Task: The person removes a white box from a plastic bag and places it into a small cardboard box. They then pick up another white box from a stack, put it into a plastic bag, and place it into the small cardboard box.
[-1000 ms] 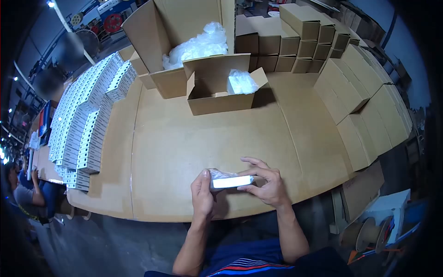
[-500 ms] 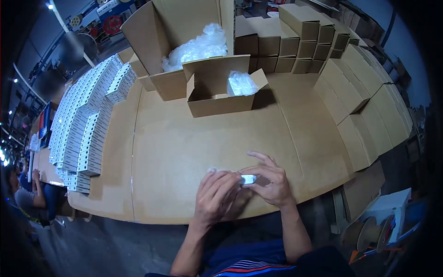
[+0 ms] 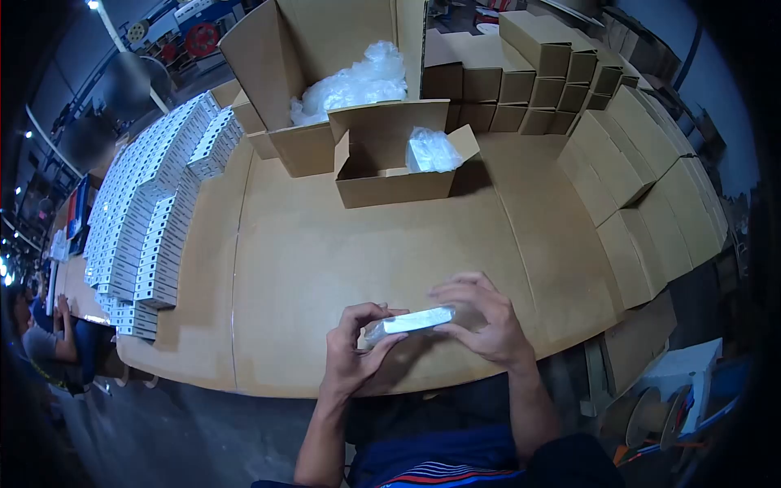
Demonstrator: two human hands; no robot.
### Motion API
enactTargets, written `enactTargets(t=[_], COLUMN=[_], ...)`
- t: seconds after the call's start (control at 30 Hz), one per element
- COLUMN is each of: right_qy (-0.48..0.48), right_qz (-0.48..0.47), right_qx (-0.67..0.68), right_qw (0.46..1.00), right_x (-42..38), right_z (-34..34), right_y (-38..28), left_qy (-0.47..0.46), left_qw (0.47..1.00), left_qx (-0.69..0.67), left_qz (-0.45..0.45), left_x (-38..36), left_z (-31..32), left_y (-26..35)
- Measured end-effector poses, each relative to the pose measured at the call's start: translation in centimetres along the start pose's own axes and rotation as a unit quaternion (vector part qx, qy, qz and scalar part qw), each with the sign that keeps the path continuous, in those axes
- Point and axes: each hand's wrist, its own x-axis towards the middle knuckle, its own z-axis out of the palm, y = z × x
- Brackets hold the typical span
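One white packet (image 3: 419,320) lay crosswise between the pinching left hand (image 3: 350,348) and loosely open right hand (image 3: 496,329), whose contact was unclear.

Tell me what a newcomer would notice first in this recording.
Probably the white boxes stacked along the left side of the table. Then the open cardboard box toward its far side, with a plastic-wrapped bundle at the box's right end. Nearest the viewer, the left hand grips a white wrapped packet, the right hand at its other end.

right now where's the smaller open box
In the head view, the smaller open box stands far-centre on the table, just in front of the larger open box.
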Motion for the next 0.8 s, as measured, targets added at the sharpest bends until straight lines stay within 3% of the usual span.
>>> enactTargets(t=[0.13, 0.33, 0.43, 0.5, 0.63, 0.8], right_qy=[-0.107, -0.152, -0.102, -0.020, 0.179, 0.287], right_qz=[-0.130, -0.177, -0.171, -0.134, -0.054, -0.034], right_qx=[-0.073, -0.158, -0.160, -0.162, -0.166, -0.182], right_qw=[0.983, 0.960, 0.967, 0.977, 0.968, 0.940], right_x=[1.5, 4.4, 6.7, 8.5, 12.5, 17.0], right_z=[-0.8, -1.5, -2.4, -2.9, -2.8, -0.2], right_y=[-0.1, -0.5, 0.0, 0.9, 2.2, 3.8], left_qy=[-0.043, -0.076, -0.030, 0.009, -0.028, -0.066], left_qw=[0.999, 0.989, 0.991, 0.993, 0.952, 0.891], left_qx=[0.013, 0.101, 0.124, 0.112, 0.292, 0.422], left_qz=[0.028, 0.083, 0.038, 0.035, 0.086, 0.154], left_x=[1.0, 4.4, 7.0, 8.9, 12.3, 17.1], left_z=[-1.0, -2.7, -3.1, -3.3, -3.3, -2.0], left_y=[-0.3, 0.2, 0.7, 0.7, -1.5, -3.4])
